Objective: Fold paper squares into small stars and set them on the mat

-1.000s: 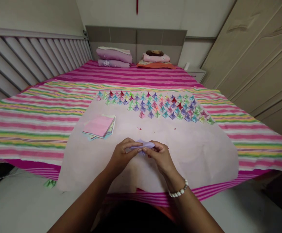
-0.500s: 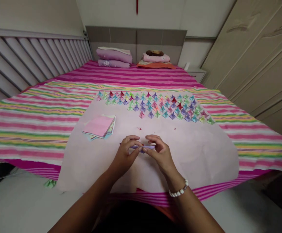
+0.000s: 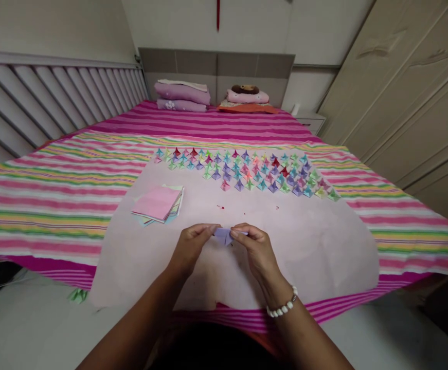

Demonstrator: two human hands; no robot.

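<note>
We seem mid-fold, our left hand and right hand both pinching the small folded lavender paper, and the next crease calls for aligned edges

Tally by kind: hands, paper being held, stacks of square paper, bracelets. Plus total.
Hands: 2 (left hand, right hand)
Held purple paper: 1
Paper stack: 1
White bead bracelet: 1
Total: 5

Well beyond the right hand, a grey panelled headboard fronts a white wall; to that hand's right stands a tall beige, apparently wooden wardrobe.
</note>
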